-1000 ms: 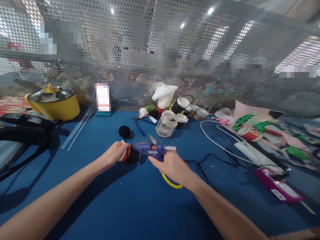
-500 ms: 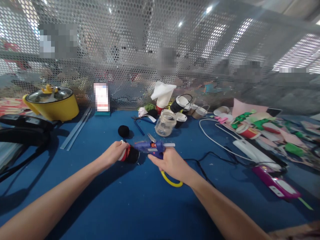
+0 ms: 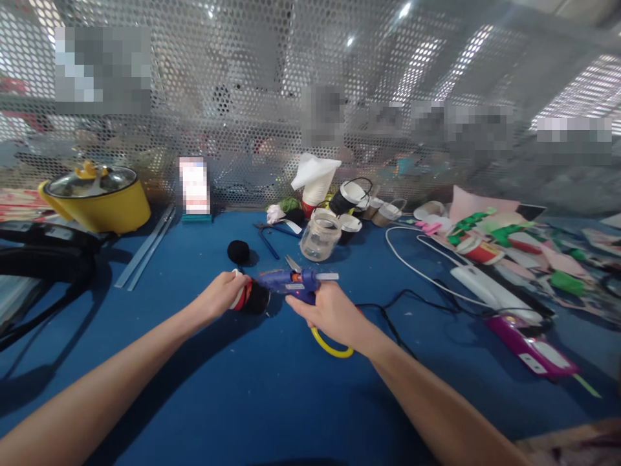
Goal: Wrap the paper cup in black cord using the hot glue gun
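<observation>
My left hand (image 3: 222, 295) is closed around the rim end of a red and white paper cup (image 3: 255, 298), tipped on its side, with black yarn-like material around its far end. In my right hand (image 3: 336, 312) is a blue hot glue gun (image 3: 290, 282), a clear glue stick jutting from its back. Its nozzle points left and is at the cup's dark part; whether it touches I cannot tell. Scissors with a yellow handle (image 3: 332, 349) lie under the right hand. A ball of black yarn (image 3: 238, 252) lies just beyond the cup.
Behind the hands stand a clear jar (image 3: 321, 238), pliers (image 3: 266, 239) and several small cups. A yellow pot (image 3: 99, 204) and a phone (image 3: 195, 186) are at the back left. On the right are cables, a purple power strip (image 3: 531, 348) and craft scraps (image 3: 548, 259).
The camera view has shifted slightly. Both hands keep their hold on the cup and glue gun, with the nozzle still at the cup.
</observation>
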{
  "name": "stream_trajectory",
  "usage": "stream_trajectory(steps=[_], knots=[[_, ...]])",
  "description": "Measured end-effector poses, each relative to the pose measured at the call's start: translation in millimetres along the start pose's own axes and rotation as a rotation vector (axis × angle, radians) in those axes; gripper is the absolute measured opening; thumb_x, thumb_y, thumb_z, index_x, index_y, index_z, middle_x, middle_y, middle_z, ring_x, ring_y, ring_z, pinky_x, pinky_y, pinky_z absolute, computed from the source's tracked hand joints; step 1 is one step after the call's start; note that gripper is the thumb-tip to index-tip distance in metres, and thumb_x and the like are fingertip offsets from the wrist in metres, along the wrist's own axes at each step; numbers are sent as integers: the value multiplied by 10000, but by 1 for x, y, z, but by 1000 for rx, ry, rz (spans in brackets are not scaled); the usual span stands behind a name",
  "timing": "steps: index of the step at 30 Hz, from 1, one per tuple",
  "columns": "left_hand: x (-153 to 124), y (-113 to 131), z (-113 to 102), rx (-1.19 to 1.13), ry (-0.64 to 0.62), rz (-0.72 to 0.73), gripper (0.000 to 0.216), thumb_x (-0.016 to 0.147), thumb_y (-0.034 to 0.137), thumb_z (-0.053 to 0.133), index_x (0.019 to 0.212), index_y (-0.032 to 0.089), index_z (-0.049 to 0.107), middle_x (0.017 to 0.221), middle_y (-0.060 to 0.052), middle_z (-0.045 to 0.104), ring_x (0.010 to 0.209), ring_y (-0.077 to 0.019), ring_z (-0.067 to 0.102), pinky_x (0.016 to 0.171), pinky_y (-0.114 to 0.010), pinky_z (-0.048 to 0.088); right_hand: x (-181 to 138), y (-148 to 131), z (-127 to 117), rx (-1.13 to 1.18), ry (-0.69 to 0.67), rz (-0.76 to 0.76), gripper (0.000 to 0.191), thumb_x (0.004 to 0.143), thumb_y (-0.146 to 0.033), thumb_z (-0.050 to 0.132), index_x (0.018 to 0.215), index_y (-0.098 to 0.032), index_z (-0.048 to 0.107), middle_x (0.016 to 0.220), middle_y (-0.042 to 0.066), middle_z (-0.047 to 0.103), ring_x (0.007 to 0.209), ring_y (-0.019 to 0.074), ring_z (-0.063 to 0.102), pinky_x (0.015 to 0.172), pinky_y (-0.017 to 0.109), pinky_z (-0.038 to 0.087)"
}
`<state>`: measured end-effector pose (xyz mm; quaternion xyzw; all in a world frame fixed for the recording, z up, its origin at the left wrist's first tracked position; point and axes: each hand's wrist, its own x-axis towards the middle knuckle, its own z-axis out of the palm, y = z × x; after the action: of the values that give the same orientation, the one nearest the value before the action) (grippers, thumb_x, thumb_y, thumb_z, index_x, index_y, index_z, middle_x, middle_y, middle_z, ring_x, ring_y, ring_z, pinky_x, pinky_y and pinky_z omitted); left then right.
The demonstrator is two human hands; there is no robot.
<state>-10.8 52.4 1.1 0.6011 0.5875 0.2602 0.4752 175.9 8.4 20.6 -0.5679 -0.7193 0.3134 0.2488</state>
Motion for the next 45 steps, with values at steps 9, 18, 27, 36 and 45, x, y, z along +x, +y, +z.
stream_trajectory(steps=[9,18,27,36,45], knots=[[0,1,0,-7,12,10,247,629,343,416,540,137,521,472,19,475,458,-117,412,439,-225,286,1,2,0,20,-5,-12,263,723,-307,450,501,-173,401,379,-30,458,343,88,474,412,193,386],[-1,2,1,-16,6,-1,254,624,348,417,571,131,537,494,11,498,464,-120,424,435,-227,291,4,2,-1,45,7,-15,252,721,-287,454,501,-172,413,377,-42,458,335,77,463,397,180,378],[0,0,1,-9,13,18,253,628,350,420,544,136,526,481,9,488,468,-121,421,438,-228,286,4,0,-1,57,1,-17,257,720,-283,458,491,-175,409,366,-47,449,332,76,462,403,177,386],[0,2,0,-12,22,3,250,635,349,427,549,137,527,489,15,488,466,-119,417,443,-225,285,4,0,0,55,5,-9,245,717,-288,457,504,-174,417,381,-42,460,339,82,472,397,183,383],[1,-1,1,17,-12,-25,268,654,366,398,597,129,510,523,17,441,498,-118,390,483,-233,290,-2,-1,-3,44,-16,20,266,716,-284,466,481,-172,411,380,-36,459,337,77,461,410,187,389]])
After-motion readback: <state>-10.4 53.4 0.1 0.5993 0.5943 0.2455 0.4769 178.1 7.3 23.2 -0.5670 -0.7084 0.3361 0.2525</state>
